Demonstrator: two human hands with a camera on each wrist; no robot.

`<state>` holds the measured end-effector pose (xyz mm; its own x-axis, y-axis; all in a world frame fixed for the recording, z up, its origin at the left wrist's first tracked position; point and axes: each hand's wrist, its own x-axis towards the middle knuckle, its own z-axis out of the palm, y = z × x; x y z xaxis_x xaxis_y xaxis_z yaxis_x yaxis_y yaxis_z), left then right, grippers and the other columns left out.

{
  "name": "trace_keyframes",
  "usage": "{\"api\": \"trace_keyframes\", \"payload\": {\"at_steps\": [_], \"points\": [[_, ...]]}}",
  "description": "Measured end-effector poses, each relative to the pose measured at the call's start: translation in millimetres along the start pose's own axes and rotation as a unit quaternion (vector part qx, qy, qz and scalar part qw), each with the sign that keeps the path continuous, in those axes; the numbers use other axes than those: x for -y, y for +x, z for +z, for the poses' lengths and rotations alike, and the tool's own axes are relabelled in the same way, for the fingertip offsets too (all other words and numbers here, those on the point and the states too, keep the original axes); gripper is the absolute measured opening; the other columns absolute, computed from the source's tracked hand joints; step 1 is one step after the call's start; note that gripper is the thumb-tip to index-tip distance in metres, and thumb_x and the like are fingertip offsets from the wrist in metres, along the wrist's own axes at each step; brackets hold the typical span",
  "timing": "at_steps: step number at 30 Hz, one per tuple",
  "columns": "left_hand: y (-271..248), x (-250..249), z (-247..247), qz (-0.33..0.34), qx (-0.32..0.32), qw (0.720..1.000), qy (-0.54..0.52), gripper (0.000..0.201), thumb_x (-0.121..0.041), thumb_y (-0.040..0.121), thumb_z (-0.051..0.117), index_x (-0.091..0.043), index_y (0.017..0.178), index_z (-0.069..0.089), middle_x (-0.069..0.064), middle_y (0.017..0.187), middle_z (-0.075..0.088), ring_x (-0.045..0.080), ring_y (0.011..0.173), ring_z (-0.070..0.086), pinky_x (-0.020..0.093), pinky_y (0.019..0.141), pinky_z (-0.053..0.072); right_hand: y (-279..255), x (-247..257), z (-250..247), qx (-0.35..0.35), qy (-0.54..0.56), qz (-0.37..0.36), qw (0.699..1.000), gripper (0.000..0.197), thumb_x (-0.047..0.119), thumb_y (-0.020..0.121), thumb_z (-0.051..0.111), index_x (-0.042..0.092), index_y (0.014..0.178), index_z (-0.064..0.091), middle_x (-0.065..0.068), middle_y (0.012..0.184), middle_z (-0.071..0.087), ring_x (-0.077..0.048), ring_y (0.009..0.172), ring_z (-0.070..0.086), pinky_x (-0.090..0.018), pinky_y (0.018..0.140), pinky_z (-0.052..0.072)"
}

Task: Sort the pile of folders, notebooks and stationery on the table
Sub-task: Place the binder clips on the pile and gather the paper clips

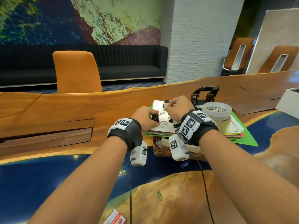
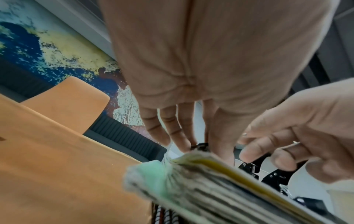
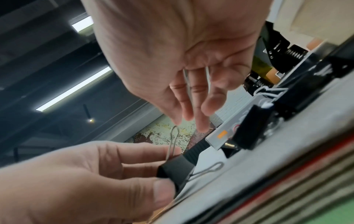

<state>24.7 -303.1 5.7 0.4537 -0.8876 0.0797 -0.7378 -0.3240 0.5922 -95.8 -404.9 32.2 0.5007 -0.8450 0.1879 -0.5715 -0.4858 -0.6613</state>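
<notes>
Head view showed both hands over a stack of folders and notebooks [image 1: 163, 131] that lay on top of a wicker basket [image 1: 159, 150] on the surface [image 1: 48, 110]. The left hand [image 1: 144, 118] pinched a black binder clip [image 1: 155, 118] between thumb and fingers at the near left corner of the stack, its wire handles splayed. The right hand [image 1: 178, 109] hovered just beside it with its fingers curled; what its grip held could not be told, though the right wrist view showed thin wire running between its fingers [image 3: 191, 97]. More black clips [image 3: 249, 128] lay on the white top sheet. A round tub [image 1: 216, 110] sat on the stack's right side, with a black hole punch [image 1: 204, 94] behind it. Loose paper clips [image 1: 159, 195] lay on the surface near the forearms.
</notes>
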Motion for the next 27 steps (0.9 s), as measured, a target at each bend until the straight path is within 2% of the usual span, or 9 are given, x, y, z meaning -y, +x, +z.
{"api": "trace_keyframes", "payload": {"at_steps": [3, 6, 14, 19, 24, 27], "points": [[5, -7, 2, -0.003, 0.026, 1.0, 0.009, 0.051, -0.021, 0.086, 0.073, -0.027, 0.134, 0.06, -0.003, 0.125, 0.064, 0.016, 0.105, 0.059, 0.024, 0.087, 0.042, 2, -9, -3, -0.008, -0.002, -0.003, 1.0, 0.012, 0.027, 0.084, 0.065, 0.022, 0.075, 0.069, 0.002, 0.083, 0.068, -0.018, 0.077, 0.065, -0.029, 0.067, 0.054], [8, -15, 10, 0.004, 0.042, 0.999, 0.02, 0.048, -0.021, 0.087, 0.072, -0.026, 0.133, 0.062, -0.001, 0.126, 0.065, 0.018, 0.108, 0.06, 0.023, 0.086, 0.043, 1, -13, -4, -0.012, -0.02, -0.004, 1.0, 0.014, 0.027, 0.084, 0.063, 0.02, 0.072, 0.068, 0.001, 0.078, 0.068, -0.02, 0.075, 0.064, -0.027, 0.063, 0.05], [0, -21, 19, 0.005, 0.006, 1.0, 0.02, 0.052, -0.029, 0.086, 0.073, -0.025, 0.136, 0.058, 0.001, 0.132, 0.063, 0.019, 0.115, 0.06, 0.023, 0.086, 0.042, -12, -14, -8, 0.014, -0.063, -0.063, 0.996, 0.015, 0.034, 0.087, 0.062, 0.024, 0.083, 0.071, 0.005, 0.083, 0.068, -0.015, 0.077, 0.064, -0.031, 0.071, 0.055], [-14, -22, 16, 0.007, -0.027, 1.0, 0.011, 0.058, -0.03, 0.085, 0.075, -0.023, 0.14, 0.054, 0.001, 0.138, 0.057, 0.019, 0.121, 0.056, 0.031, 0.096, 0.044, -26, -10, -15, 0.012, -0.081, -0.081, 0.993, 0.017, 0.039, 0.085, 0.063, 0.026, 0.094, 0.068, 0.004, 0.092, 0.068, -0.016, 0.082, 0.065, -0.035, 0.076, 0.057], [-44, -17, 4, 0.018, -0.076, 0.997, -0.013, 0.046, -0.029, 0.088, 0.072, -0.027, 0.132, 0.059, -0.004, 0.128, 0.063, 0.016, 0.116, 0.058, 0.03, 0.093, 0.045, -59, 1, -13, -0.02, -0.088, -0.14, 0.986, 0.021, 0.038, 0.089, 0.06, 0.024, 0.103, 0.068, 0.004, 0.102, 0.067, -0.019, 0.092, 0.063, -0.037, 0.082, 0.054], [-71, -9, -1, 0.008, -0.083, 0.996, -0.03, 0.035, -0.029, 0.089, 0.07, -0.028, 0.123, 0.064, -0.006, 0.117, 0.067, 0.013, 0.105, 0.061, 0.029, 0.086, 0.049, -82, 7, 1, -0.01, -0.087, -0.175, 0.981, 0.02, 0.038, 0.089, 0.059, 0.024, 0.101, 0.067, 0.003, 0.104, 0.067, -0.018, 0.094, 0.062, -0.039, 0.082, 0.054]]}}
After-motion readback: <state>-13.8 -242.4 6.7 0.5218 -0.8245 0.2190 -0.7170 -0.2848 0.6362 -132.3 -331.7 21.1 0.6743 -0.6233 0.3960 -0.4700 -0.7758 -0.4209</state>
